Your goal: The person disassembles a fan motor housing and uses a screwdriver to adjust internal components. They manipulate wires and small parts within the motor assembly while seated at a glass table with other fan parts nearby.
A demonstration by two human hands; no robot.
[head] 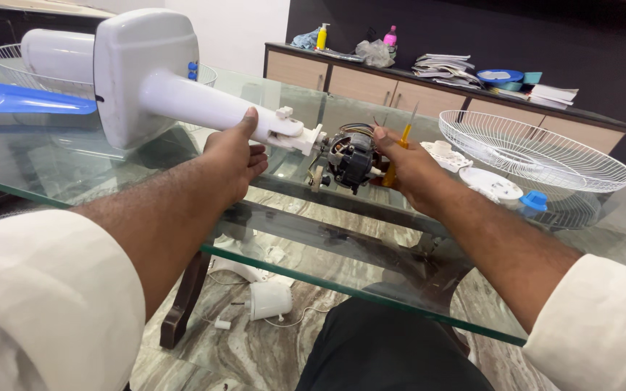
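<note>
Blue plastic, smooth and flat, a fan blade [16,99] lies at the far left of the glass table [110,174], just in front of a white wire grille [5,58] that curves like a shallow bowl. Next to it the white fan stand [150,76], a boxy glossy base narrowing into a round neck, lies on its side above the glass. The left hand [233,156] is wrapped around that neck, thumb up along it. At the neck's tip sits the bare fan motor [349,159], dark metal with coloured wires looping from its top. The right hand [407,163] is closed on the motor's far side, with a yellow-handled screwdriver [398,148] clamped in its fingers. Further right lie white plastic cover pieces [490,185], a small blue cap [535,200], and a second round wire grille [537,156], dished and empty. Through the glass, a white cup-shaped part [269,299] rests on the marble floor.
</note>
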